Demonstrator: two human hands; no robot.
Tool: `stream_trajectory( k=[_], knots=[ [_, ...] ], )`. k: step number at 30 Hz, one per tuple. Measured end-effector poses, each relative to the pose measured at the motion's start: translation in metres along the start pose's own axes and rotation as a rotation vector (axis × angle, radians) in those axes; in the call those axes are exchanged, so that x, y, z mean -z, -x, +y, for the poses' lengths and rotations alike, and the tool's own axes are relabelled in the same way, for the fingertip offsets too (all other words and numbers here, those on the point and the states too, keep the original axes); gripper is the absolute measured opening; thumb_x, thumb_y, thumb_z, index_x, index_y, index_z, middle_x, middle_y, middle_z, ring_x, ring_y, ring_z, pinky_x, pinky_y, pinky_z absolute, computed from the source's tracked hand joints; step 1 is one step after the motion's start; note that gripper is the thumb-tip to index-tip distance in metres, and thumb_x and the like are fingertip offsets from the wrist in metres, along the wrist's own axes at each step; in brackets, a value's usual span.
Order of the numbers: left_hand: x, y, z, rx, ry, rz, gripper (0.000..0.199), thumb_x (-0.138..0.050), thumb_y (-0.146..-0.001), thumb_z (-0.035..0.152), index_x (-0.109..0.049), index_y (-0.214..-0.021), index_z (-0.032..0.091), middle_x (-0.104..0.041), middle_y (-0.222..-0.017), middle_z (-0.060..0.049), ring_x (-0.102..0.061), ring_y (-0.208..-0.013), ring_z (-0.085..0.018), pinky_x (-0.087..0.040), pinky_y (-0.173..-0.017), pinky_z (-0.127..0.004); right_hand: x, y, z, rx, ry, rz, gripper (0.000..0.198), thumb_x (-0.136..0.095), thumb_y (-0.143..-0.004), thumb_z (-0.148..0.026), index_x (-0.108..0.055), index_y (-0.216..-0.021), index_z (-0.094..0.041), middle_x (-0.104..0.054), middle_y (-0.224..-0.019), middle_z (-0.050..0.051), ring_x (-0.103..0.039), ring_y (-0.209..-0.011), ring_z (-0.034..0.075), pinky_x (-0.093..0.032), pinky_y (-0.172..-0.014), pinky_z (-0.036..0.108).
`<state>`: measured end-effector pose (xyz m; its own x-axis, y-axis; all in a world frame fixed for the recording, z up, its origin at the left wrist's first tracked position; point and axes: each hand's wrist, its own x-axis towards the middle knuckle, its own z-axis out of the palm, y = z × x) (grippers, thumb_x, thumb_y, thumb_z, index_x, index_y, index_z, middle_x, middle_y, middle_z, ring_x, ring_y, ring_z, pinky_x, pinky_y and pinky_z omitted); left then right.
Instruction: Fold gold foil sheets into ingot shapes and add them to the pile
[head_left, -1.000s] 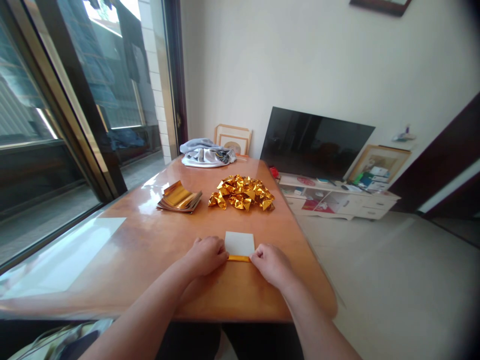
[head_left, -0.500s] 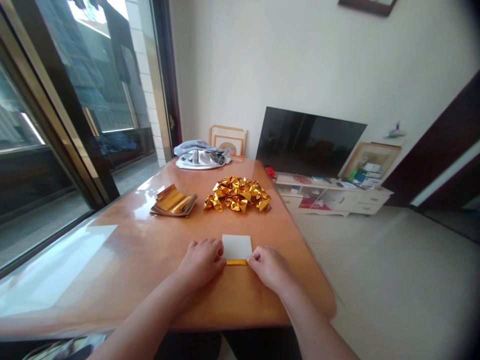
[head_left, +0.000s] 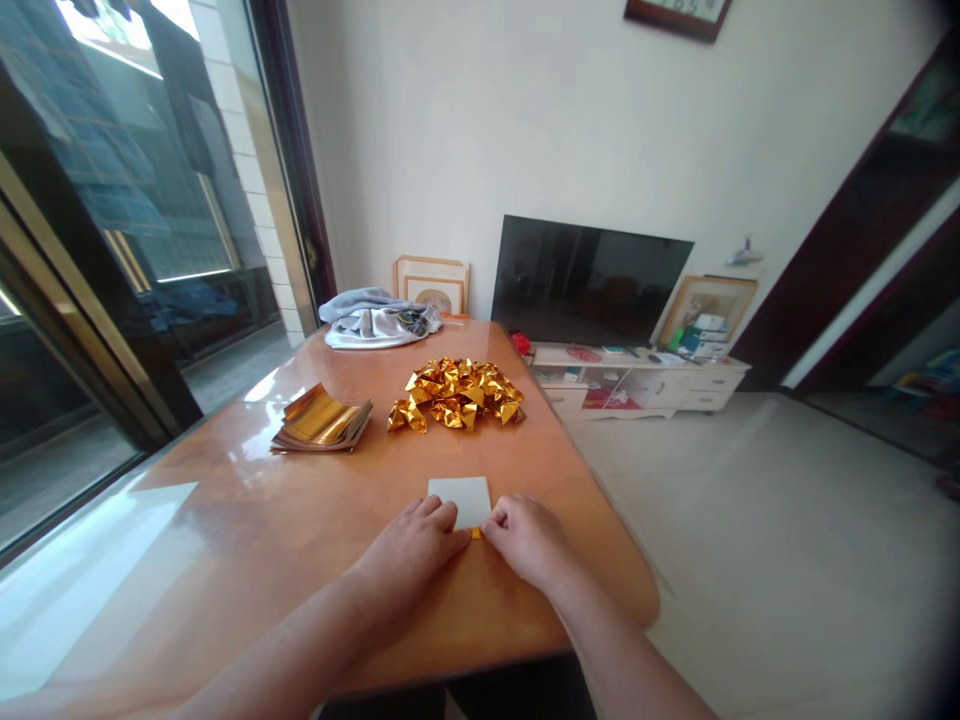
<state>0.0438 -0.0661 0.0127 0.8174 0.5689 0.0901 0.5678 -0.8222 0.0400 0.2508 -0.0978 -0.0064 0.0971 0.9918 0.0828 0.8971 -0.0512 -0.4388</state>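
Working across the broad wooden counter [head_left: 247,520], we judged ourselves well into the folding: a large heap of finished gold pieces [head_left: 455,390] lay toward the far end, and just to its left a stack of flat gold sheets [head_left: 321,424] waited unfolded, so plenty seemed left. Nearer us, the current sheet [head_left: 460,497] lay white side up close to the counter's near edge, with only a first narrow gold strip turned up along its near side. Our left hand [head_left: 409,548] and right hand [head_left: 527,540] sat almost touching on that strip. The fingers [head_left: 501,518] of both hands were curled and pinching the folded edge, with the white part lying just beyond them.
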Motion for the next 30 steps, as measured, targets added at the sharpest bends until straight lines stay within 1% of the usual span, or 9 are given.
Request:
stream_trajectory(
  k=[4, 7, 11, 15, 18, 21, 25, 30],
  knots=[
    [-0.006, 0.002, 0.003, 0.007, 0.052, -0.025, 0.03, -0.04, -0.104, 0.027, -0.068, -0.113, 0.026, -0.059, -0.104, -0.007, -0.053, -0.096, -0.023, -0.042, -0.087, -0.035, 0.0, 0.001, -0.001, -0.002, -0.011, 0.002, 0.014, -0.067, -0.086, -0.03, -0.066, -0.073, -0.023, -0.072, -0.083, 0.002, -0.064, -0.085, 0.018, -0.036, -0.07, 0.026],
    [-0.007, 0.004, 0.007, 0.027, 0.057, -0.038, 0.029, -0.041, -0.102, 0.023, -0.066, -0.117, 0.026, -0.06, -0.106, -0.007, -0.054, -0.096, -0.023, -0.043, -0.088, -0.035, -0.001, 0.004, -0.001, 0.006, -0.015, 0.028, 0.015, -0.067, -0.087, -0.031, -0.066, -0.075, -0.023, -0.072, -0.083, 0.002, -0.063, -0.087, 0.019, -0.037, -0.073, 0.026],
    [-0.001, 0.008, 0.015, 0.05, 0.028, -0.029, 0.029, -0.043, -0.099, 0.02, -0.065, -0.117, 0.026, -0.061, -0.105, -0.008, -0.055, -0.094, -0.024, -0.043, -0.087, -0.038, -0.004, 0.007, 0.0, 0.037, -0.016, 0.07, 0.015, -0.062, -0.089, -0.025, -0.064, -0.074, -0.022, -0.071, -0.083, 0.002, -0.062, -0.087, 0.018, -0.038, -0.074, 0.025],
    [0.006, 0.011, 0.022, 0.08, 0.004, -0.024, 0.028, -0.045, -0.096, 0.02, -0.064, -0.115, 0.025, -0.061, -0.101, -0.009, -0.056, -0.092, -0.025, -0.04, -0.085, -0.041, -0.004, 0.007, 0.0, 0.038, -0.014, 0.068, 0.02, -0.057, -0.09, -0.022, -0.063, -0.071, -0.022, -0.071, -0.082, 0.003, -0.062, -0.086, 0.017, -0.038, -0.074, 0.025],
    [0.011, 0.013, 0.025, 0.083, 0.016, -0.021, 0.03, -0.043, -0.097, 0.022, -0.064, -0.118, 0.026, -0.061, -0.1, -0.009, -0.056, -0.093, -0.025, -0.039, -0.086, -0.041, -0.004, 0.005, 0.0, 0.03, -0.01, 0.058, 0.018, -0.059, -0.089, -0.021, -0.063, -0.071, -0.022, -0.071, -0.083, 0.003, -0.062, -0.086, 0.018, -0.038, -0.074, 0.026],
    [0.012, 0.016, 0.026, 0.095, 0.064, -0.001, 0.032, -0.04, -0.1, 0.027, -0.063, -0.121, 0.027, -0.06, -0.103, -0.008, -0.056, -0.095, -0.025, -0.038, -0.087, -0.041, -0.006, 0.003, -0.001, 0.009, 0.0, 0.056, 0.015, -0.062, -0.086, -0.022, -0.062, -0.071, -0.022, -0.07, -0.083, 0.003, -0.062, -0.087, 0.019, -0.038, -0.074, 0.026],
    [0.011, 0.02, 0.024, 0.106, 0.119, 0.019, 0.033, -0.04, -0.101, 0.03, -0.062, -0.125, 0.029, -0.062, -0.107, -0.008, -0.056, -0.099, -0.024, -0.037, -0.09, -0.041, -0.009, 0.005, 0.0, 0.015, -0.014, 0.087, 0.015, -0.064, -0.085, -0.023, -0.06, -0.071, -0.022, -0.069, -0.081, 0.002, -0.06, -0.086, 0.019, -0.038, -0.075, 0.026],
    [0.01, 0.02, 0.02, 0.084, 0.131, 0.018, 0.035, -0.038, -0.102, 0.035, -0.062, -0.127, 0.029, -0.063, -0.107, -0.007, -0.056, -0.1, -0.025, -0.035, -0.09, -0.042, -0.01, 0.011, 0.002, 0.044, -0.039, 0.139, 0.013, -0.064, -0.087, -0.022, -0.06, -0.074, -0.023, -0.067, -0.083, 0.001, -0.058, -0.087, 0.019, -0.039, -0.077, 0.026]
  ],
)
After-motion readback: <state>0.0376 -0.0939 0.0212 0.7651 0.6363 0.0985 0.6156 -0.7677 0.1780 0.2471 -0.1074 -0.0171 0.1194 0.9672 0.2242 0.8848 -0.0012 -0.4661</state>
